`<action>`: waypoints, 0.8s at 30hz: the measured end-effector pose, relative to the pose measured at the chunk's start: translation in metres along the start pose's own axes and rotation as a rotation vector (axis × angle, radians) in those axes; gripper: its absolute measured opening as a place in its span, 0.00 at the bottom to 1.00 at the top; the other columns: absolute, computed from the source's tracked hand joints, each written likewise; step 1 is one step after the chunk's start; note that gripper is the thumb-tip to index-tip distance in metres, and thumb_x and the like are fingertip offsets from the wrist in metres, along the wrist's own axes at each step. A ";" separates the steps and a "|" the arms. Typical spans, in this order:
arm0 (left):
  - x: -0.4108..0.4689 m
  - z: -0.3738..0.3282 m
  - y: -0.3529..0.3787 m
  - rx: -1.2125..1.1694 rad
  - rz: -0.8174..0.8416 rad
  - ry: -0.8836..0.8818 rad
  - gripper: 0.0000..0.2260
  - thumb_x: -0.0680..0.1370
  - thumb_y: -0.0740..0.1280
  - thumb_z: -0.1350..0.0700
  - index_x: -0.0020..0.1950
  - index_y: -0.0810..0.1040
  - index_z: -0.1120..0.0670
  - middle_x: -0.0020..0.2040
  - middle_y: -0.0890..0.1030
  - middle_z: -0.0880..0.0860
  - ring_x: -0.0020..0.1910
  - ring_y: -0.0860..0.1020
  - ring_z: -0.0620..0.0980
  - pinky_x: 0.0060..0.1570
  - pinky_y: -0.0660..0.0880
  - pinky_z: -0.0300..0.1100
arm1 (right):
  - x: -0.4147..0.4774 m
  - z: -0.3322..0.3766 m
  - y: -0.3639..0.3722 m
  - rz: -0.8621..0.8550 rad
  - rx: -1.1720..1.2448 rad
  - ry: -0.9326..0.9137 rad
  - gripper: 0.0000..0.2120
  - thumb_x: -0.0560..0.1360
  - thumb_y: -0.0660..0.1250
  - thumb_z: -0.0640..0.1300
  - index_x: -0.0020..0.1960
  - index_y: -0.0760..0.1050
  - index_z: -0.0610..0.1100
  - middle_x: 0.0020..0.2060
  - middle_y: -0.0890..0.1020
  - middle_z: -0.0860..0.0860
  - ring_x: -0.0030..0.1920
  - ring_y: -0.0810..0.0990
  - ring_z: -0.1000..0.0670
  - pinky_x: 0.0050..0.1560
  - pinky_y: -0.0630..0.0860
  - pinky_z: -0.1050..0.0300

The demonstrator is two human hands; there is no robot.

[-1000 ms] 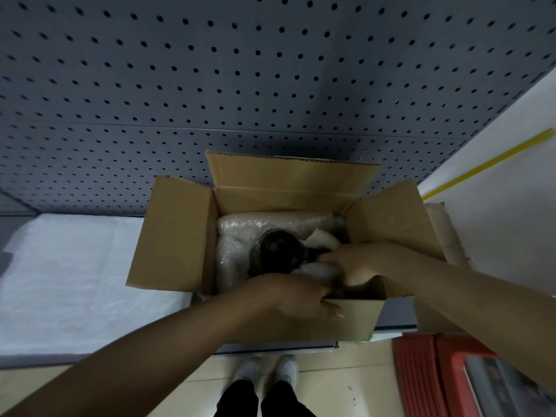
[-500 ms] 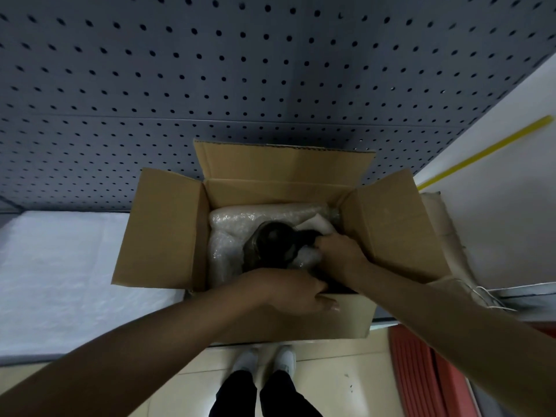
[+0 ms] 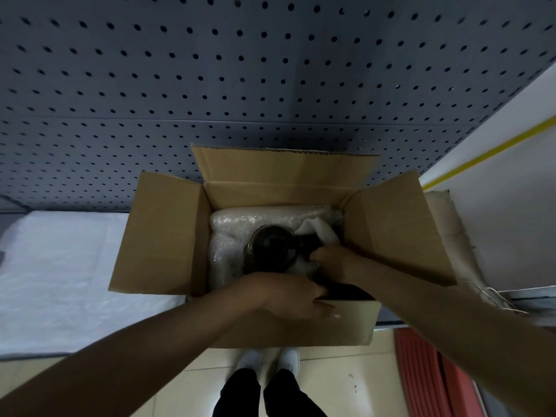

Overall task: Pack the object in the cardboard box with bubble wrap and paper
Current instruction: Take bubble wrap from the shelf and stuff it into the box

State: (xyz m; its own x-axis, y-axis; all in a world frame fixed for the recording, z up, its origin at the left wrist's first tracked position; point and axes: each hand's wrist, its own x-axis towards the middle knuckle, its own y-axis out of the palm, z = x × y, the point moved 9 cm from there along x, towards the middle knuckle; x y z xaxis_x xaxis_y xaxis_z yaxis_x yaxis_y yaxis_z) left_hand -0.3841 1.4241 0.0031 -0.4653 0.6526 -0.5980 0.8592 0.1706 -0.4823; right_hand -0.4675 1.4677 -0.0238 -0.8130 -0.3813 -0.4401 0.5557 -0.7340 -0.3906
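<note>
Dark round object sits mid-frame inside the open cardboard box, bubble wrap packed above it and to its left, white paper tucked against its upper right. All four box flaps stand open; left flap and right flap splay outward, and I read the right flap as partly blocking my view of the box's right inner wall.

Box rests on a bench edge. White foam sheet covers the bench at left of frame. Grey pegboard fills the upper frame. White wall with a yellow stripe at upper right. Beige bag just right of the box, red crate at lower right on the tiled floor. White shoes at bottom centre.

Left hand lies over the near box wall, fingers curled over the rim, thumb outside on the cardboard. Right hand is down inside the box at the object's right side, fingers bent and touching it; I cannot tell whether they actually grip it.
</note>
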 end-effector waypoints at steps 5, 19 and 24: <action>0.002 -0.001 0.001 0.041 -0.023 0.016 0.27 0.77 0.54 0.36 0.66 0.72 0.53 0.62 0.78 0.55 0.57 0.77 0.52 0.61 0.73 0.48 | 0.007 -0.009 0.014 -0.060 -0.352 0.009 0.15 0.77 0.55 0.28 0.61 0.72 0.35 0.63 0.76 0.38 0.61 0.76 0.47 0.67 0.70 0.54; -0.007 -0.004 -0.002 -0.040 -0.008 -0.057 0.24 0.79 0.56 0.39 0.67 0.70 0.54 0.66 0.76 0.55 0.61 0.75 0.52 0.63 0.70 0.43 | -0.028 0.031 -0.023 0.033 -0.930 -0.065 0.17 0.79 0.58 0.42 0.66 0.73 0.52 0.61 0.76 0.47 0.59 0.74 0.45 0.60 0.72 0.54; -0.010 -0.006 -0.003 -0.040 -0.002 -0.078 0.24 0.79 0.57 0.41 0.70 0.67 0.54 0.69 0.72 0.55 0.66 0.72 0.53 0.63 0.66 0.41 | -0.033 0.036 -0.001 0.133 -0.805 -0.107 0.14 0.77 0.59 0.35 0.55 0.79 0.45 0.40 0.75 0.47 0.48 0.76 0.42 0.44 0.70 0.54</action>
State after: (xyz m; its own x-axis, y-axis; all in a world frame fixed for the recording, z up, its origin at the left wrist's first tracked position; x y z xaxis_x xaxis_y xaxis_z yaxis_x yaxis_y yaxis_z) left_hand -0.3803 1.4217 0.0147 -0.4811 0.5927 -0.6459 0.8652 0.2021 -0.4589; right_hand -0.4480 1.4607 0.0204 -0.7209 -0.5184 -0.4599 0.5704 -0.0668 -0.8187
